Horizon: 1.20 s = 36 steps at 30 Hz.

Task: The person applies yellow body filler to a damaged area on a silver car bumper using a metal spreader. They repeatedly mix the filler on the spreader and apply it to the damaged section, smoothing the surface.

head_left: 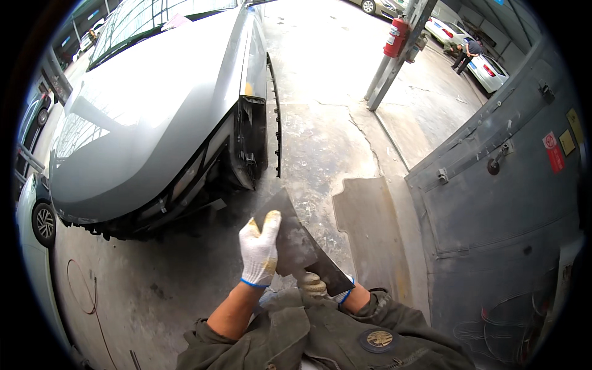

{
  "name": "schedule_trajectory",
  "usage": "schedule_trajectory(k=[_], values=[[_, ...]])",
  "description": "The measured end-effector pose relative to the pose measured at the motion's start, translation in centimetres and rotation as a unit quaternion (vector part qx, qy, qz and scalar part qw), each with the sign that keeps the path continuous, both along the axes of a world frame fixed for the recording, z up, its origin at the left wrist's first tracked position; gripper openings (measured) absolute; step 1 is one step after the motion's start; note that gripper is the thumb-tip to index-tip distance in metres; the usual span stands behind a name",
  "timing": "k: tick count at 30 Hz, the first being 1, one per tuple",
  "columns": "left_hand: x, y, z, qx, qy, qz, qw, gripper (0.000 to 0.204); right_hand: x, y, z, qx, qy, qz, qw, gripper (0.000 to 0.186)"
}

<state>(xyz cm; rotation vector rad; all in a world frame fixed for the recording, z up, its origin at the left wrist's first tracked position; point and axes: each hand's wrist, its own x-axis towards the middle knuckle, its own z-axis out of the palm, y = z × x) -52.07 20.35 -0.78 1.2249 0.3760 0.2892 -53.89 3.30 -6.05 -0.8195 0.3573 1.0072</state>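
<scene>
My left hand (259,246), in a white work glove with yellow stains, grips the left side of a dark, flexible-looking sheet (293,237) with pale dusty patches. Lower on the sheet, my right hand (313,285), also gloved, has its fingers curled at the bottom edge; part of it is hidden behind the sheet. The sheet is held tilted in front of my body. Beyond it stands a silver car (139,135) with its front bumper area stripped, showing dark inner parts, and a long black trim strip (277,123) beside its right edge.
A grey metal door (493,209) stands at right. A flat mat (370,240) lies on the concrete floor. A post (404,34) carries a red extinguisher (394,40). A thin hose (95,302) lies at left. Two other people (468,55) are beside parked cars at back right.
</scene>
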Motion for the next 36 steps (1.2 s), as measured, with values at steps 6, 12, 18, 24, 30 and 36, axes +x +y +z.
schedule_trajectory(k=[6, 12, 18, 24, 30, 36], values=[[-1.4, -1.0, -0.1, -0.044, 0.011, -0.011, 0.999, 0.017, 2.1, 1.5, 2.4, -0.164, -0.139, -0.112, 0.970, 0.054], [-1.7, -0.3, -0.2, -0.087, 0.011, 0.028, 0.996, 0.017, 3.4, -0.1, 3.2, -0.242, -0.426, -0.291, 0.822, 0.021], [-1.1, -0.6, -0.8, -0.028, 0.006, 0.084, 0.996, 0.015, 0.1, 0.6, 4.6, -0.266, -0.524, -0.237, 0.774, 0.025], [-1.0, 1.5, 0.4, 0.046, -0.007, 0.111, 0.993, 0.019, 0.5, -1.5, 2.4, -0.303, -0.706, -0.066, 0.637, 0.021], [-1.2, 1.8, -0.8, 0.153, 0.017, 0.106, 0.982, 0.030, 1.4, -1.1, 4.4, -0.193, -0.343, -0.236, 0.889, 0.017], [-1.4, -1.5, -1.0, 0.207, -0.074, -0.026, 0.975, 0.054, 1.4, 0.1, 1.5, -0.185, -0.284, -0.240, 0.910, 0.019]])
